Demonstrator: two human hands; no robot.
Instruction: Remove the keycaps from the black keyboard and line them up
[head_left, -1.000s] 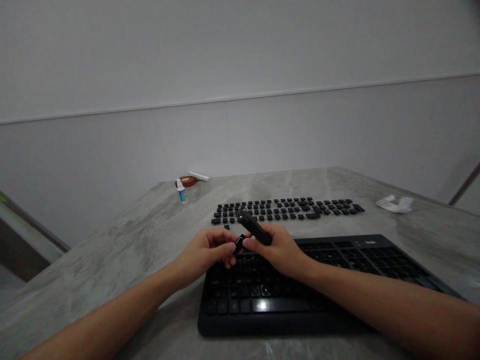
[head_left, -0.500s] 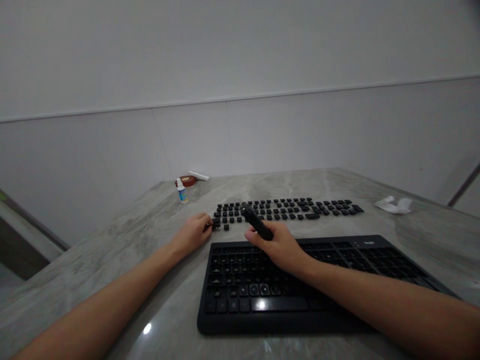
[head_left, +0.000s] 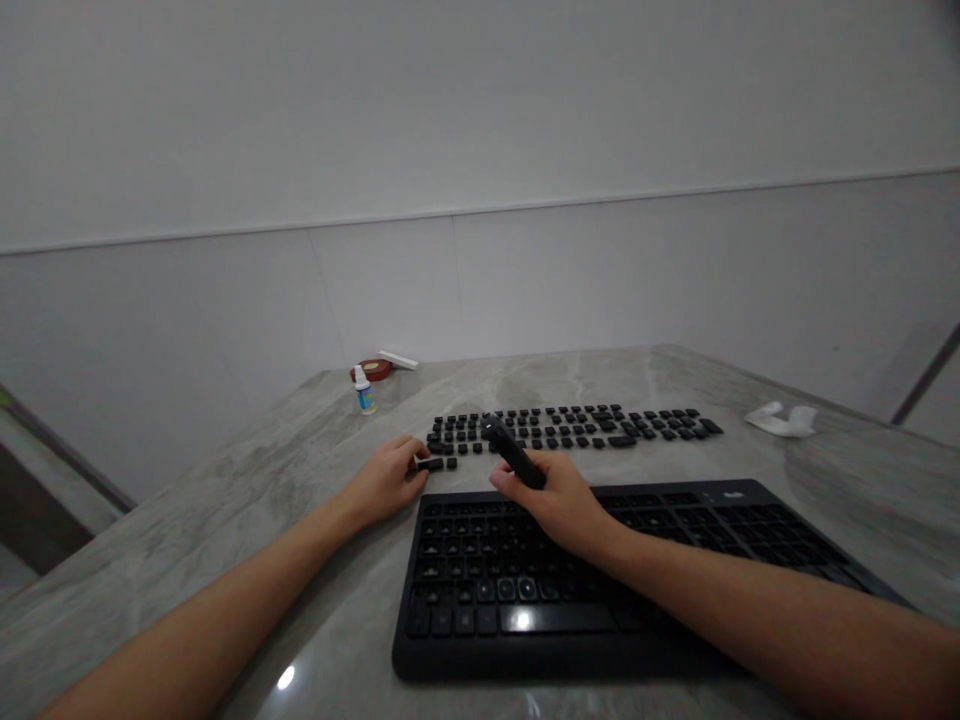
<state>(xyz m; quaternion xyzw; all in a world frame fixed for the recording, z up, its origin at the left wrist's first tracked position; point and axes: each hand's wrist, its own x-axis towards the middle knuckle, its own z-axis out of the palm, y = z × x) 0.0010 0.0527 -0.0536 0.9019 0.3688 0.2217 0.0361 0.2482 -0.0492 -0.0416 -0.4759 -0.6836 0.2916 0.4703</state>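
Observation:
My left hand (head_left: 384, 478) rests on the table, its fingertips closed at the end of a wide black keycap (head_left: 432, 465). A small square keycap (head_left: 451, 463) lies just right of that one. My right hand (head_left: 556, 497) is wrapped round a short, thick black pen-like tool (head_left: 513, 452), tilted with its upper end toward the far left. Beneath the right hand and forearm lies a black keyboard (head_left: 480, 655); most of its keys are off, with the space bar and some bottom-row keys in place. Beyond both hands, loose black keycaps (head_left: 592, 430) stand laid out in rows.
A small white spray bottle (head_left: 365, 392) stands at the back left. Behind it are a reddish-brown round object (head_left: 373, 370) and a white flat bar (head_left: 399, 360). Crumpled white tissue (head_left: 784, 420) lies on the right of the grey marbled table (head_left: 300, 560). A white wall closes off the back.
My left hand has drawn slightly toward me, and the wide keycap at its fingertips now lies in line with the small square one. The right hand keeps its hold on the tool.

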